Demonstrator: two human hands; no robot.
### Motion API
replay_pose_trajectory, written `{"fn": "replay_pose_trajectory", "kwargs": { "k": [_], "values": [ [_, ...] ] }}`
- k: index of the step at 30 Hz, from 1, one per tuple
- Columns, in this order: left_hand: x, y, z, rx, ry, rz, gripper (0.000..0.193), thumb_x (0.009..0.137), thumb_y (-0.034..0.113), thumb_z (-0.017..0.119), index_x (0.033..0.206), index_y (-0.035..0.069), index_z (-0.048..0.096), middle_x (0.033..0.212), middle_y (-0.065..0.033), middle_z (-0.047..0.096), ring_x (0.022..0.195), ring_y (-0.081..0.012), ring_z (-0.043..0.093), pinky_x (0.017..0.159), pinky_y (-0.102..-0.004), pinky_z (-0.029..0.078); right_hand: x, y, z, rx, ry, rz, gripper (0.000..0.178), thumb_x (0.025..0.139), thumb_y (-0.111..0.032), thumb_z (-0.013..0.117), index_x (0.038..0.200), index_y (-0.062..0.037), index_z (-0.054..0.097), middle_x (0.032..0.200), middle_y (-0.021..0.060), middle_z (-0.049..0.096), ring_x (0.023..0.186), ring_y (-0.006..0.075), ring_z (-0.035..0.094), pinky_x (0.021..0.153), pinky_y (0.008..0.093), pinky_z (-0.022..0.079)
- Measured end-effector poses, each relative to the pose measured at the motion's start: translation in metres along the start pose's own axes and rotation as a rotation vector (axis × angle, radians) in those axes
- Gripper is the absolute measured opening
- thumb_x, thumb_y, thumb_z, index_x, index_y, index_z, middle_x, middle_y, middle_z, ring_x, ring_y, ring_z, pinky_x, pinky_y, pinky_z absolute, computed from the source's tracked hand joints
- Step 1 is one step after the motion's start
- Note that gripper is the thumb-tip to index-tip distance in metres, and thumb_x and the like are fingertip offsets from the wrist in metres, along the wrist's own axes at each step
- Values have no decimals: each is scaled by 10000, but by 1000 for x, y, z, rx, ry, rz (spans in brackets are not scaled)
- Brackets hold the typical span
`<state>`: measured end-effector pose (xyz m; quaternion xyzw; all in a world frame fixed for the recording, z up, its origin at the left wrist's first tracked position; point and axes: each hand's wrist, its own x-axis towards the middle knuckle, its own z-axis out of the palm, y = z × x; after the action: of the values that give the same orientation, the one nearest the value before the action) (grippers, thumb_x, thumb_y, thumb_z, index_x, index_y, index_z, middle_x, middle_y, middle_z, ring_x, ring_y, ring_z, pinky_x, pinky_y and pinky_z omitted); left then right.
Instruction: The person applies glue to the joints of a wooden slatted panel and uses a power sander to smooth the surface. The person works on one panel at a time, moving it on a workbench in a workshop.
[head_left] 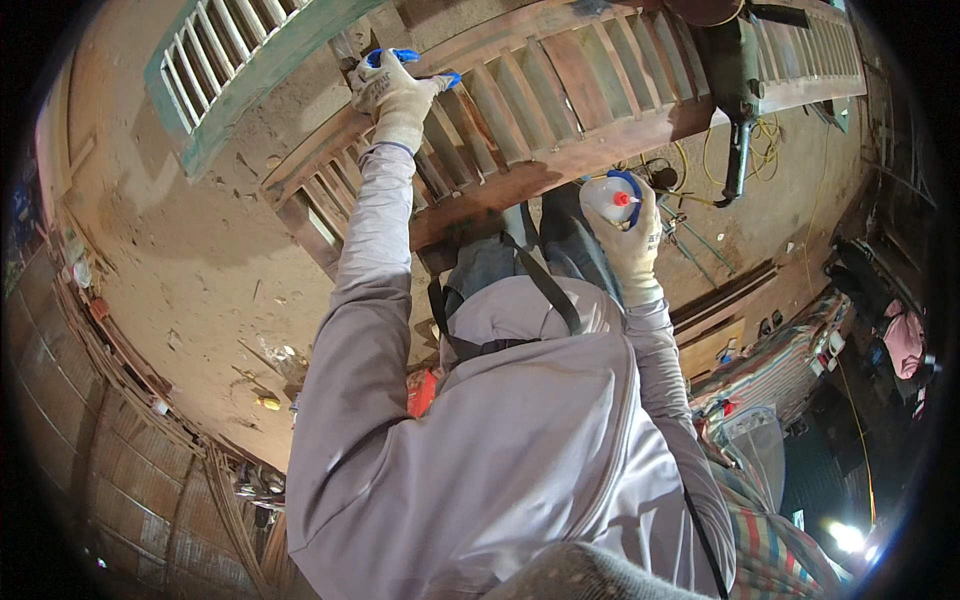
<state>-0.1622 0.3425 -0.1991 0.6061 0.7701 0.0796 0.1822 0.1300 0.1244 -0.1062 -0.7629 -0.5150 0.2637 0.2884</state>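
In front of me lies a slatted brown wooden panel (510,170), like a louvred shutter. My left hand (395,98), in a pale glove with blue fingertips, reaches to its far left rail. Its thumb and forefinger are spread apart, and I see nothing held between them. In the same kind of glove, my right hand (636,235) grips a whitish squeeze bottle (602,196) with a red tip, near the panel's close edge. The blue-tipped fingers curl round the bottle, and its lower part is partly hidden by the hand.
A green-framed louvred panel (200,135) lies at the far left. A dark power tool (738,100) rests across the brown panel's right part, close to a yellow cord (765,150). Long wooden strips (725,305) and striped fabric (775,365) are at the right.
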Motion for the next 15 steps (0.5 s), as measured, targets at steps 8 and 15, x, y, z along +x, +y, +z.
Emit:
{"fn": "replay_pose_trajectory", "kwargs": {
  "k": [8,15],
  "values": [
    [0,3,3,18,-97,6,1166,589,731,857,1524,209,396,1526,-240,406,1467,-417,296,1158,-720,125,-4,0,-3,0,7,13,706,688,-278,916,1253,-7,590,1100,193,674,1009,376,647,903,455,501],
    [42,-21,11,-246,-26,-20,1181,640,734,827,1556,162,350,1560,-244,365,1471,-456,275,1136,-768,104,-6,-1,-1,-18,5,-23,700,690,-278,913,1253,-10,593,1101,196,677,1012,380,646,908,456,500]
  ]
}}
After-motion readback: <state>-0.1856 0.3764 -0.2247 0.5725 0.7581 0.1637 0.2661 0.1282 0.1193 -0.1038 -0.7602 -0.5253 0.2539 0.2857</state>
